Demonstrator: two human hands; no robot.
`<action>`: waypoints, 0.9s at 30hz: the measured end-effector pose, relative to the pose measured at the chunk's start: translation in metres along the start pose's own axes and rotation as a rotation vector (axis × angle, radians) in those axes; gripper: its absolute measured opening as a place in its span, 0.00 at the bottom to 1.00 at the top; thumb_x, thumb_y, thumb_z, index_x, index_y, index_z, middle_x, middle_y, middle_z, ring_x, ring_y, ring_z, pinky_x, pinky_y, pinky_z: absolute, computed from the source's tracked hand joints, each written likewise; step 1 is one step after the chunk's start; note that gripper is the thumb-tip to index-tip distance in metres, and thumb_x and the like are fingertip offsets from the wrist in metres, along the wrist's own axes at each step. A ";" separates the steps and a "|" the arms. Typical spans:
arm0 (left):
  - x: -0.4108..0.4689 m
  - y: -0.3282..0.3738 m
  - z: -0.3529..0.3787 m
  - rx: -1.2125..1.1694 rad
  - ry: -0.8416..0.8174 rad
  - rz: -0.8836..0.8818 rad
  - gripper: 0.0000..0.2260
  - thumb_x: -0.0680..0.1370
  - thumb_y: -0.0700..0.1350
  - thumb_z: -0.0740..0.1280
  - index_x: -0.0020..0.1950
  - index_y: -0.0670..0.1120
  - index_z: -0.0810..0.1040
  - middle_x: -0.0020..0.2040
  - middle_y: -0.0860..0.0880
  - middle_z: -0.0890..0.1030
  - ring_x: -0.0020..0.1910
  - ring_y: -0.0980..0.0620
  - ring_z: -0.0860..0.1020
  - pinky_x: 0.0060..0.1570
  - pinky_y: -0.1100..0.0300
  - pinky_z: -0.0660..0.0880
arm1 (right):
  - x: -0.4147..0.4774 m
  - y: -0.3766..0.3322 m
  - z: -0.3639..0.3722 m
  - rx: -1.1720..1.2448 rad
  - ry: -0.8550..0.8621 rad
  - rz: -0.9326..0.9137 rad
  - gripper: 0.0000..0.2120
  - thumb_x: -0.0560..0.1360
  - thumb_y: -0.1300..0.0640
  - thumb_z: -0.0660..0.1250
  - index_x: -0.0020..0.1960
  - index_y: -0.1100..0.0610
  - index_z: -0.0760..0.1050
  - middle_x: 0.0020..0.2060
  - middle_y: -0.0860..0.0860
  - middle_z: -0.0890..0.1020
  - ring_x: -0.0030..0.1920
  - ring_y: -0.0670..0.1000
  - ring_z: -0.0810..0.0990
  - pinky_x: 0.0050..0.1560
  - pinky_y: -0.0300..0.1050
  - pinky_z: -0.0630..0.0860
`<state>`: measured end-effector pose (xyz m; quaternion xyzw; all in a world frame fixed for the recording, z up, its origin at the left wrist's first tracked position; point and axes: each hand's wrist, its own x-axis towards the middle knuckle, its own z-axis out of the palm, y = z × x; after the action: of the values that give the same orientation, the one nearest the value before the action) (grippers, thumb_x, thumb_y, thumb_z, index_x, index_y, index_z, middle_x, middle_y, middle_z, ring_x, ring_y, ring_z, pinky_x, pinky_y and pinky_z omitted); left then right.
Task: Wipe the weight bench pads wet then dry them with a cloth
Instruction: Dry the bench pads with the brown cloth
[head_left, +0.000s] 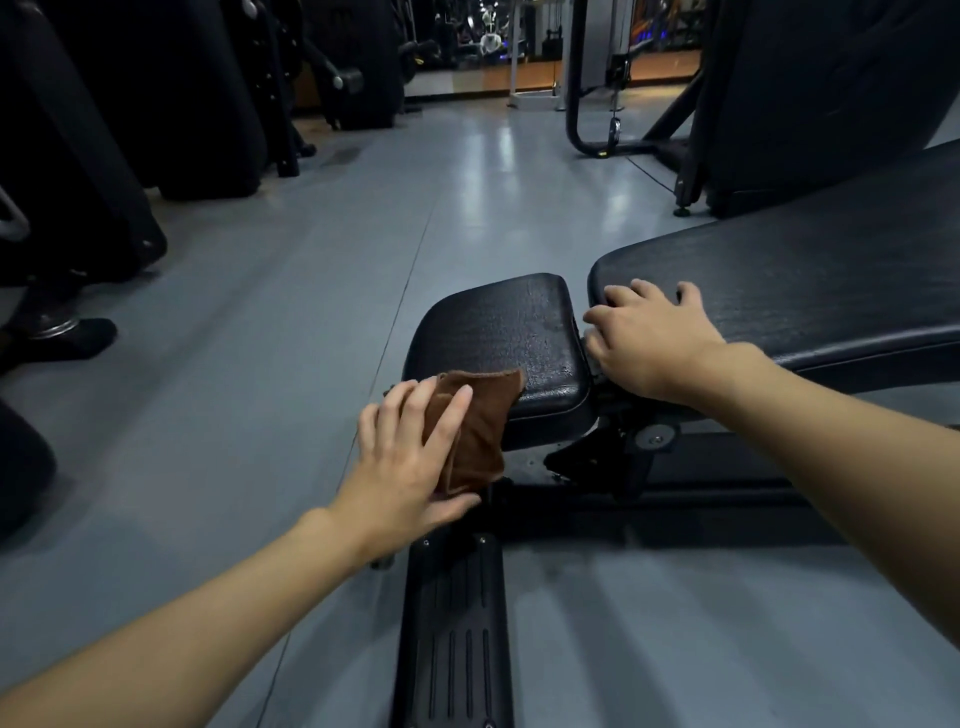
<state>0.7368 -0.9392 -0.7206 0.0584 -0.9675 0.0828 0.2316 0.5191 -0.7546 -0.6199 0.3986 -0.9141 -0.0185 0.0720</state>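
The black seat pad (498, 332) of the weight bench sits in the middle of the view, its surface glistening in patches. A longer black back pad (810, 291) stretches away to the right. My left hand (410, 457) presses a folded brown cloth (480, 415) against the near left corner and side of the seat pad, fingers spread over it. Resting on the near end of the back pad, at the gap between the two pads, is my right hand (644, 338) with its fingers curled over the edge.
The bench's black frame and ribbed foot plate (452, 639) run toward me on the grey floor (291, 291). Dark gym machines (130, 104) line the left side. Another black machine (810, 93) stands behind the bench at the right.
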 end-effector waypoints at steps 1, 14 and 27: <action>0.000 -0.001 0.002 0.043 0.007 0.009 0.46 0.69 0.63 0.71 0.78 0.45 0.56 0.71 0.35 0.66 0.68 0.33 0.66 0.61 0.36 0.64 | 0.000 -0.002 0.000 -0.019 -0.014 0.001 0.20 0.82 0.46 0.48 0.60 0.52 0.75 0.66 0.54 0.71 0.73 0.60 0.62 0.68 0.72 0.53; 0.034 0.045 -0.009 0.122 0.231 0.083 0.31 0.73 0.44 0.73 0.74 0.43 0.66 0.65 0.36 0.74 0.60 0.36 0.74 0.57 0.36 0.67 | 0.002 0.003 0.005 0.053 0.082 -0.006 0.20 0.81 0.46 0.48 0.54 0.51 0.77 0.61 0.53 0.75 0.68 0.59 0.68 0.68 0.70 0.55; 0.029 0.009 -0.016 0.012 0.060 0.172 0.35 0.70 0.49 0.74 0.75 0.46 0.68 0.68 0.39 0.73 0.66 0.36 0.70 0.56 0.42 0.69 | -0.012 0.008 -0.017 0.465 0.202 0.060 0.23 0.75 0.66 0.55 0.68 0.56 0.74 0.60 0.57 0.82 0.61 0.61 0.77 0.63 0.55 0.72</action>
<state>0.7162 -0.9295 -0.6947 -0.0260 -0.9610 0.1098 0.2523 0.5240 -0.7404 -0.6034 0.3772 -0.8934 0.2340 0.0697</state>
